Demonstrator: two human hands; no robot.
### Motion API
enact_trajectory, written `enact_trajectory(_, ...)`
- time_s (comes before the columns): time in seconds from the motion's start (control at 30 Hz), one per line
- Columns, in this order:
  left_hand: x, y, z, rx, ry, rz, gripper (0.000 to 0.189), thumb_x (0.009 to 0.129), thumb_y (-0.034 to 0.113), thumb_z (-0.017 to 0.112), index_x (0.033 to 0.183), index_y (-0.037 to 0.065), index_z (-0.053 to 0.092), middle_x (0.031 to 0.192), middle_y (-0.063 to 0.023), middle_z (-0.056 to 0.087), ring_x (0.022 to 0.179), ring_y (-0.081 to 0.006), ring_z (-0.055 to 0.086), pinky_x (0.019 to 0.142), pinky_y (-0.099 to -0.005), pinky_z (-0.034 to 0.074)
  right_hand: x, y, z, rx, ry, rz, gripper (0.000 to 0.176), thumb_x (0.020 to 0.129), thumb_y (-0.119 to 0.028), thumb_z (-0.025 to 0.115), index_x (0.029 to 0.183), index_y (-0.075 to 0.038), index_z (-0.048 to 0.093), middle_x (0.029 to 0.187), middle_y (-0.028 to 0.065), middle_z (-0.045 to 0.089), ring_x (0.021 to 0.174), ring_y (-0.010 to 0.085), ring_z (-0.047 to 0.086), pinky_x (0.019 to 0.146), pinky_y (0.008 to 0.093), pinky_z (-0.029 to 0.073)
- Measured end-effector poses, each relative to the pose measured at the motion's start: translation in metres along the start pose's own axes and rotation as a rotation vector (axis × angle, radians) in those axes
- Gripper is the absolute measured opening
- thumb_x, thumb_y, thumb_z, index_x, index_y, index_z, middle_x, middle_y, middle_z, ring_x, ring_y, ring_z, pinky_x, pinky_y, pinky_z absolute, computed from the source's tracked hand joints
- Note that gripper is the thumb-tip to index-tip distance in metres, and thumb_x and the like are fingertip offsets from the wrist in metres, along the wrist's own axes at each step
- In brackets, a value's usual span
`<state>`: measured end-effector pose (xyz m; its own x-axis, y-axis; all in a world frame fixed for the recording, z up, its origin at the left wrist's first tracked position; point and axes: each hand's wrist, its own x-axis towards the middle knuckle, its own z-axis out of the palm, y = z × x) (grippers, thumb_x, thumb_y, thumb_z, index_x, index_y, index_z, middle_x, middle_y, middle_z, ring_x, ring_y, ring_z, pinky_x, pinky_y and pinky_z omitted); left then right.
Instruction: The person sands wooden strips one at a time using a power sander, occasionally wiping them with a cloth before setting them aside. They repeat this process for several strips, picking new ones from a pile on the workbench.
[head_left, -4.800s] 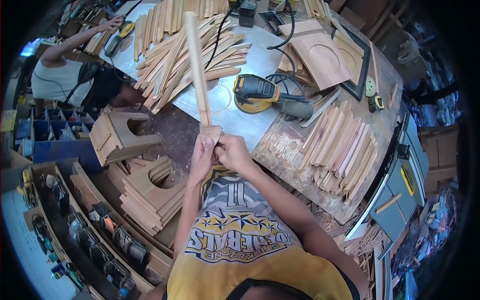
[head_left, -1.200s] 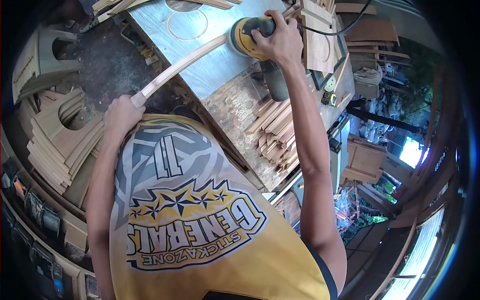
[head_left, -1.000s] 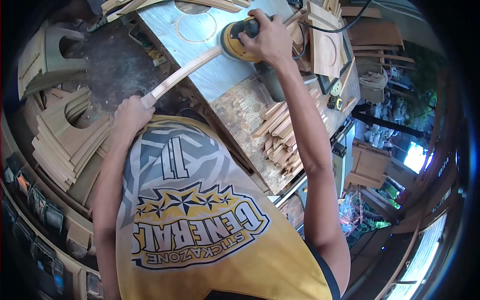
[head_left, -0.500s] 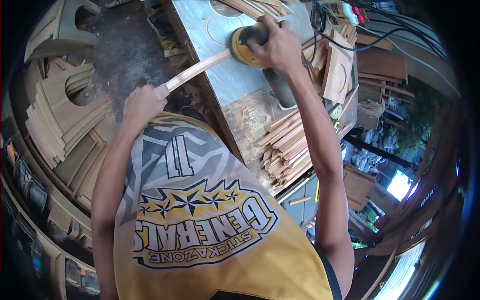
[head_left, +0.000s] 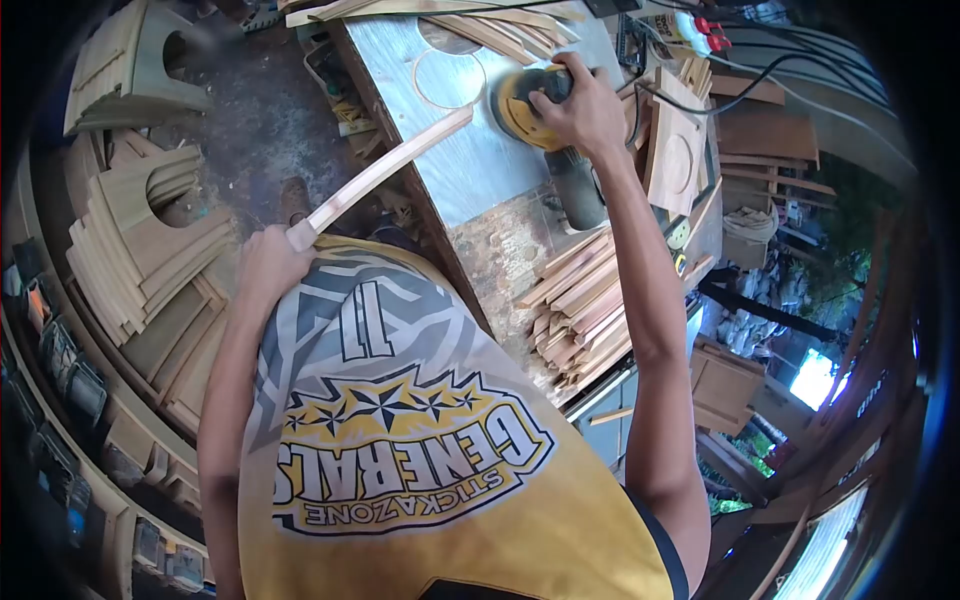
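Observation:
My left hand (head_left: 272, 262), beside my body, is closed around the near end of a slim, slightly curved wooden strip (head_left: 390, 168). The strip's far end reaches over the edge of a pale blue-grey board (head_left: 465, 180). My right hand (head_left: 588, 108) grips a yellow and black power sander (head_left: 520, 110) from above. Its round head is over the board, right of the strip's far end, with a visible gap between them. A dark cylinder (head_left: 578, 190) extends from the sander toward me. Something pale covers the tip of my left thumb.
A bundle of wooden strips (head_left: 580, 310) lies on the workbench (head_left: 500, 240); more strips (head_left: 490, 35) lie at its far side. Stacked cut-out wooden panels (head_left: 150, 235) stand at left. Black cables (head_left: 760, 75) run across the upper right.
The strip's far end has come away from the sander, which covered it before. My left hand has drawn back toward me with the strip, and the sander has shifted right.

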<state>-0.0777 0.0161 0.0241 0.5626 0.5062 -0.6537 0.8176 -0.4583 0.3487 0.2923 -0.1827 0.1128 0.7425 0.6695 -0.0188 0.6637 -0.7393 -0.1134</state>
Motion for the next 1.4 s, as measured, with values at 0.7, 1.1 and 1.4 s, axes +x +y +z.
enact_trajectory(0.7, 0.018, 0.013, 0.000, -0.025, -0.062, 0.049, 0.036, 0.081, 0.030, 0.074, 0.102, 0.001, 0.077, 0.104, -0.0277, 0.073, 0.101, -0.0435, 0.071, 0.093, -0.0483, 0.056, -0.014, -0.068, 0.002, -0.088, -0.095, -0.225, 0.053, 0.080, -0.034, 0.083, 0.127, -0.019, 0.064, 0.107, 0.0227, 0.060, 0.092, 0.0453, 0.067, 0.081, 0.0517, 0.056)
enact_trajectory(1.1, 0.008, -0.022, 0.014, -0.011, -0.046, 0.018, 0.039, 0.078, 0.030, 0.076, 0.103, 0.001, 0.077, 0.106, -0.0279, 0.073, 0.105, -0.0430, 0.070, 0.093, -0.0499, 0.055, -0.019, -0.015, -0.003, -0.138, 0.030, -0.101, 0.056, 0.082, -0.039, 0.081, 0.131, -0.021, 0.062, 0.109, 0.0222, 0.061, 0.097, 0.0441, 0.068, 0.083, 0.0501, 0.056)
enact_trajectory(1.4, 0.009, -0.004, 0.002, 0.022, -0.044, 0.013, 0.038, 0.079, 0.031, 0.074, 0.100, -0.001, 0.077, 0.101, -0.0286, 0.073, 0.101, -0.0446, 0.071, 0.092, -0.0504, 0.055, -0.033, -0.055, -0.008, 0.013, -0.027, -0.122, 0.055, 0.080, -0.037, 0.082, 0.130, -0.024, 0.063, 0.108, 0.0243, 0.059, 0.095, 0.0443, 0.067, 0.081, 0.0514, 0.059)
